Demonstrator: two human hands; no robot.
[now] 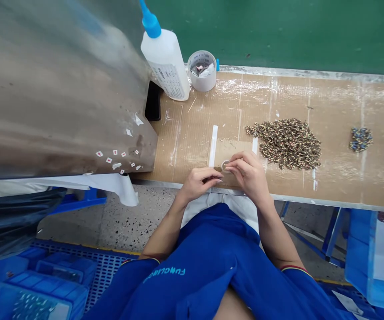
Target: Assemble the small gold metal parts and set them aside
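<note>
My left hand (198, 181) is at the table's front edge, its thumb and fingers pinched together at a small brown piece (218, 169) whose kind I cannot make out. Close beside it, the fingertips of my right hand (249, 175) press together over a small round whitish ring (224, 166). Whatever they grip there is too small to name. Both hands are in front of a cardboard patch (234, 146) held by white tape strips (214, 144). To the right lies a large heap of small dark-and-gold pieces (290, 144).
A smaller cluster of bluish pieces (361, 139) lies farther right. Toward the back left stand a white bottle with a blue nozzle (166, 62), a tape roll holding scraps (202, 82) and a black phone (153, 102). A metal panel (62, 89) bounds the left side.
</note>
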